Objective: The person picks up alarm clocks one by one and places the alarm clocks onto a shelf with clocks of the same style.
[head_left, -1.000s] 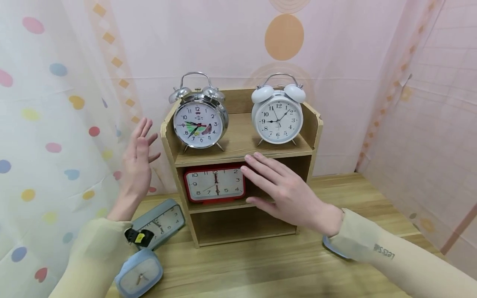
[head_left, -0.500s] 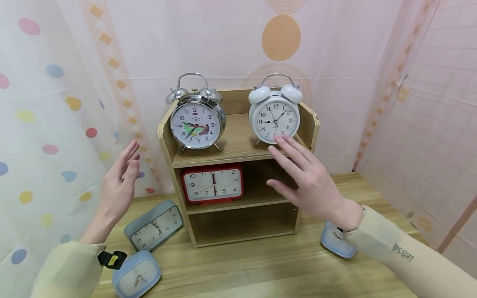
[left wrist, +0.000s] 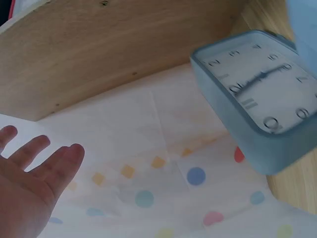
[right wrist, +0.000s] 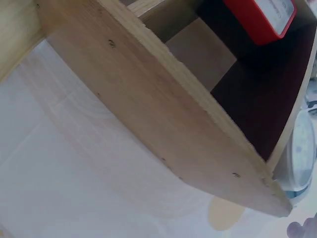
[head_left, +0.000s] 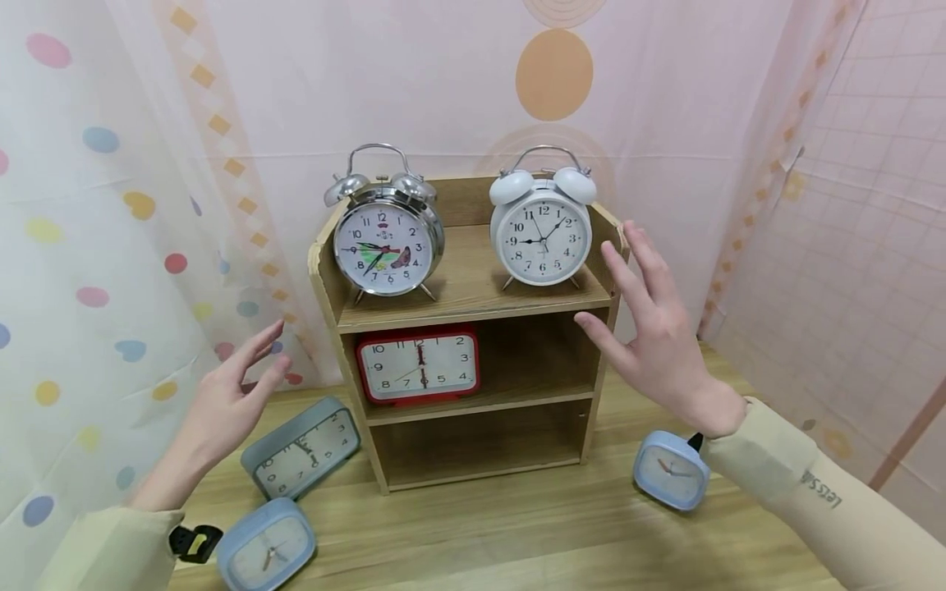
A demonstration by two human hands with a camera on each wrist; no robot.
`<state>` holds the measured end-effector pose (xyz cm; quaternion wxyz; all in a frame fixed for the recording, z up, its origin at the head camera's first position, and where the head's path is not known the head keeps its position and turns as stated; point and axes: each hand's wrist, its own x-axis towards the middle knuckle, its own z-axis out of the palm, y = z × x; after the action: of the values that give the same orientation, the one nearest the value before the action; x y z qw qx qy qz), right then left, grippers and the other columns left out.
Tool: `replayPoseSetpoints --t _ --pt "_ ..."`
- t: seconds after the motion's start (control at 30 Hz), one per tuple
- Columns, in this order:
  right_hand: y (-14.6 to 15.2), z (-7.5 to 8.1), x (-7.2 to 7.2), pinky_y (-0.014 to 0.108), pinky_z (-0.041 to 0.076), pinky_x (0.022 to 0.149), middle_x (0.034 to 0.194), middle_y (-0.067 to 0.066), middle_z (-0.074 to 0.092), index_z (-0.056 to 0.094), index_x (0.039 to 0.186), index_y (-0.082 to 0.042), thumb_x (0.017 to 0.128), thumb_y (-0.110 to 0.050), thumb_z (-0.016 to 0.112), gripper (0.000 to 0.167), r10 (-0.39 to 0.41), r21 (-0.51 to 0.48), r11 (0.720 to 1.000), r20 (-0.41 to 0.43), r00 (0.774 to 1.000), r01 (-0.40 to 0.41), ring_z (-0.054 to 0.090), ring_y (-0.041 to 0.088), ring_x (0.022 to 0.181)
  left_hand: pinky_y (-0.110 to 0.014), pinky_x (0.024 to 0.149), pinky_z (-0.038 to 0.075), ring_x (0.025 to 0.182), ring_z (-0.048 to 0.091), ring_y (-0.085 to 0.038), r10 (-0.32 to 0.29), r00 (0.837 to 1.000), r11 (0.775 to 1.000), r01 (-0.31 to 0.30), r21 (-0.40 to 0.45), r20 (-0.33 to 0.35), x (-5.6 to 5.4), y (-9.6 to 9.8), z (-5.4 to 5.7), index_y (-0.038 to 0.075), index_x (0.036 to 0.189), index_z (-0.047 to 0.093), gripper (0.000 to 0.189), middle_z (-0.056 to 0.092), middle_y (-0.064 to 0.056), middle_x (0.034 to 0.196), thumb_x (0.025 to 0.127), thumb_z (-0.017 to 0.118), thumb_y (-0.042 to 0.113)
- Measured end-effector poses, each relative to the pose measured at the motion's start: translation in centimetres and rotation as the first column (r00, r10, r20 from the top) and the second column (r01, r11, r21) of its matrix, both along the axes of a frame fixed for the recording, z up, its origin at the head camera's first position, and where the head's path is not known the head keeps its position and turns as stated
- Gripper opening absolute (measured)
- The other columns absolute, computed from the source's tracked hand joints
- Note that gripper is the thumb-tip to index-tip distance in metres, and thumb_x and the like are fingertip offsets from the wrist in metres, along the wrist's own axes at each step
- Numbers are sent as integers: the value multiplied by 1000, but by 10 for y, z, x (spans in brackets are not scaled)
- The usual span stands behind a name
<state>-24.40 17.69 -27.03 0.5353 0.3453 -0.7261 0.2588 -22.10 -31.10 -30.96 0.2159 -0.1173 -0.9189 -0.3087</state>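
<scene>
My left hand [head_left: 225, 410] hovers left of the wooden shelf [head_left: 473, 312], fingers extended and holding nothing. Below it a grey-blue rectangular clock [head_left: 303, 451] lies tilted on the table, also large in the left wrist view. My right hand [head_left: 658, 336] is raised beside the shelf's right side, fingers spread, nothing in it. On the shelf's top board stand a silver twin-bell alarm clock [head_left: 384, 246] at left and a white twin-bell alarm clock [head_left: 543, 238] at right. A red rectangular clock [head_left: 420, 367] sits at the left of the middle compartment.
A small light-blue clock [head_left: 269, 546] lies at the table's front left, near my left sleeve. Another small light-blue clock [head_left: 671, 469] is under my right wrist. A patterned curtain [head_left: 443, 82] hangs behind the shelf and at both sides.
Both hands have drawn away from the shelf: the left moved down and left, the right moved right from in front of the shelf. The right light-blue clock came into view. The shelf clocks stay put.
</scene>
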Motion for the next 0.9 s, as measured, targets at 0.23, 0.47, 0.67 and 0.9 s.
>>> replayPoseSetpoints --t 0.23,0.47,0.67,0.9 --pt "10 -2 -8 47 37 130 164 28 39 34 160 6 103 -43 64 81 -20 -96 995 157 987 36 42 44 152 -63 98 54 139 50 -56 15 998 997 -10 -79 64 -1 -9 -9 15 164 37 65 47 -27 161 108 59 38" --pt "14 0 -12 63 48 116 169 21 35 22 167 -4 97 -10 71 85 -4 -161 984 410 912 77 39 40 154 -74 93 52 121 61 -62 44 991 983 -20 -185 128 -2 -17 -21 10 164 36 69 46 -33 158 107 58 44" --pt "13 1 -17 62 50 114 167 20 39 21 168 -6 103 -16 64 78 63 -217 974 536 842 65 44 39 153 -66 86 55 104 69 -54 79 988 967 -45 -249 130 -5 -25 -34 5 159 43 71 60 -37 141 104 63 46" --pt "12 3 -22 56 58 103 161 20 48 22 169 -13 107 -22 60 73 102 -235 970 609 786 56 56 41 143 -78 97 49 126 55 -65 81 974 958 -18 -286 210 -10 -37 -50 3 158 42 74 51 -39 150 103 63 47"
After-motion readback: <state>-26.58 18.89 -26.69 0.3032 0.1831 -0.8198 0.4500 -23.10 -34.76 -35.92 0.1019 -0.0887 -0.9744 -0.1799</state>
